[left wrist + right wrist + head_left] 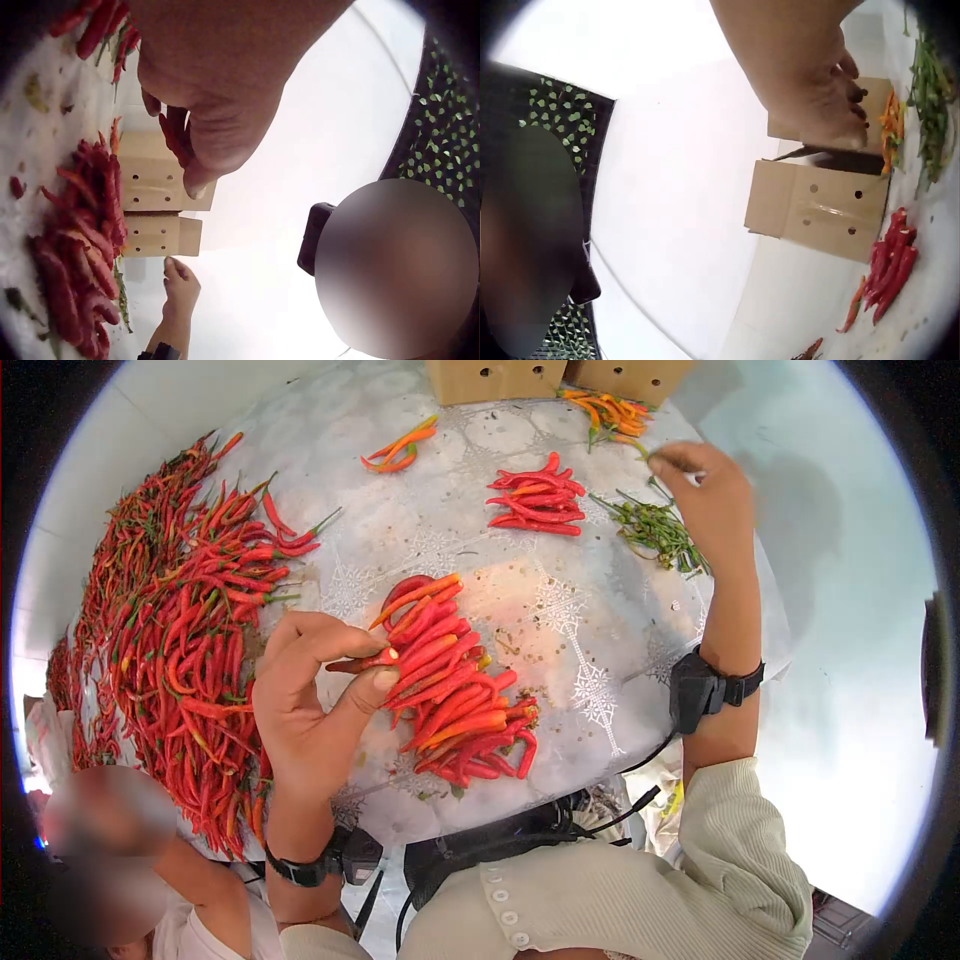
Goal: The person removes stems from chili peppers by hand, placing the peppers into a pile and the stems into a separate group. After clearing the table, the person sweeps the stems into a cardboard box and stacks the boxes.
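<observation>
My left hand (310, 695) pinches a red chili pepper (372, 660) between thumb and fingers, its pale stemless end facing right. The hand is over the left edge of a neat pile of red chilies (450, 680), several of them orange. In the left wrist view the pinched chili is partly hidden by the hand. My right hand (710, 495) is raised at the far right, above a heap of green chili stems (660, 530). Its thumb and forefinger are bent and stand apart, with a small green stem (660, 488) just below them.
A large heap of red chilies (200, 630) covers the table's left side. A smaller red bundle (537, 497), two orange chilies (402, 447) and an orange-yellow group (612, 412) lie farther back. Cardboard boxes (497, 382) stand behind. Another person's arm (205, 885) is at lower left.
</observation>
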Demonstrator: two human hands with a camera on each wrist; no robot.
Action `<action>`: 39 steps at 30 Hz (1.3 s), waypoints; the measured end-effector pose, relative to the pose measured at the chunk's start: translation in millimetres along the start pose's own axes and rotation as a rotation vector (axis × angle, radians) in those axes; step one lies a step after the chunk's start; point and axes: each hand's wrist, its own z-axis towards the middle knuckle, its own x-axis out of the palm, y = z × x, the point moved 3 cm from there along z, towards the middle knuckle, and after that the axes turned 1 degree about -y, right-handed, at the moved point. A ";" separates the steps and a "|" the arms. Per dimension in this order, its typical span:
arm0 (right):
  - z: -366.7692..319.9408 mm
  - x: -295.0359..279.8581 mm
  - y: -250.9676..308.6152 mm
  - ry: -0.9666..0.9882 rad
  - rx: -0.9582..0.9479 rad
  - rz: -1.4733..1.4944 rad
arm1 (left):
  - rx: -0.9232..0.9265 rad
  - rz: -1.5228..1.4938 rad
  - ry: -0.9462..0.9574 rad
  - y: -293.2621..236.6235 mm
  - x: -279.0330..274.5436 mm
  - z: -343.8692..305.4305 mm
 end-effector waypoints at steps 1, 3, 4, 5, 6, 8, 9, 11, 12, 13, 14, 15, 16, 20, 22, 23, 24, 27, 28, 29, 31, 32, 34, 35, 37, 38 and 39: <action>-0.5 2.6 -6.4 0.119 0.006 -0.101 | 0.016 0.019 0.002 -0.5 -0.2 0.8; -4.7 1.9 -5.9 0.204 0.046 -0.157 | 0.037 0.069 0.004 -0.9 -2.4 1.5; -6.3 4.9 -4.7 0.251 0.062 -0.180 | 0.040 0.063 -0.007 0.1 -3.6 1.3; -6.9 7.4 -9.9 0.230 0.034 -0.194 | 0.043 0.059 -0.019 1.6 -4.0 1.6; -8.1 9.2 -10.3 0.256 0.036 -0.209 | 0.046 0.055 -0.032 3.0 -4.2 1.6; -8.6 7.6 -7.9 0.304 0.038 -0.242 | 0.034 0.050 -0.041 4.3 -4.2 1.8; -7.6 9.5 -9.8 0.363 0.038 -0.291 | 0.041 0.059 -0.035 3.9 -4.1 2.4; -5.5 9.8 -3.8 0.143 -0.036 -0.209 | 0.044 0.073 -0.032 2.9 -2.0 2.6; -5.6 7.5 0.6 0.035 -0.073 -0.170 | 0.054 0.099 -0.034 1.8 -0.8 2.2; -5.3 7.6 18.4 0.091 -0.038 0.043 | 0.062 0.123 -0.037 0.8 0.5 1.7; -7.9 8.7 41.0 0.148 -0.001 0.254 | 0.070 0.147 -0.038 0.0 1.8 1.3; -14.8 11.4 65.1 0.204 0.044 0.466 | 0.111 0.197 -0.013 -1.4 3.3 0.9; -26.7 16.8 87.0 0.354 -0.024 0.679 | 0.153 0.248 0.017 -2.6 4.4 1.1; -64.1 32.8 144.0 0.804 -0.126 0.992 | 0.216 0.358 0.027 -6.1 7.3 3.5; -77.8 45.4 153.7 0.835 -0.120 1.076 | 0.173 0.317 0.009 -5.8 9.1 1.6; -79.8 47.1 156.0 0.853 -0.100 1.074 | 0.151 0.295 -0.002 -5.3 9.1 0.5; -80.7 47.0 156.4 0.858 -0.091 1.062 | 0.189 0.307 0.004 -5.3 9.2 0.0; -80.3 45.4 157.2 0.877 -0.085 1.024 | 0.274 0.336 0.015 -4.6 9.5 0.2; -79.1 43.4 158.3 0.886 -0.093 1.011 | 0.284 0.340 0.016 -5.2 10.0 -0.1; -78.6 42.4 158.7 0.894 -0.100 0.999 | 0.295 0.345 0.019 -5.7 10.3 -0.3; -80.8 45.9 156.7 0.876 -0.106 1.029 | 0.285 0.357 0.024 -5.6 10.8 -0.5; -81.4 46.9 155.7 0.867 -0.109 1.044 | 0.281 0.363 0.027 -5.8 11.1 -0.5; -76.0 42.6 153.7 0.889 -0.034 1.003 | 0.196 0.350 0.011 -7.6 11.0 0.5; -73.6 41.4 152.2 0.900 0.002 0.982 | 0.153 0.344 0.003 -7.8 10.8 0.8; -72.1 48.6 144.8 0.722 -0.003 1.037 | 0.198 0.387 -0.027 -4.8 4.1 2.1; -70.1 51.4 141.2 0.632 -0.006 1.062 | 0.221 0.408 -0.043 -2.4 1.0 3.3; -67.0 52.6 138.8 0.614 -0.015 1.027 | 0.192 0.390 -0.070 1.2 -0.9 4.8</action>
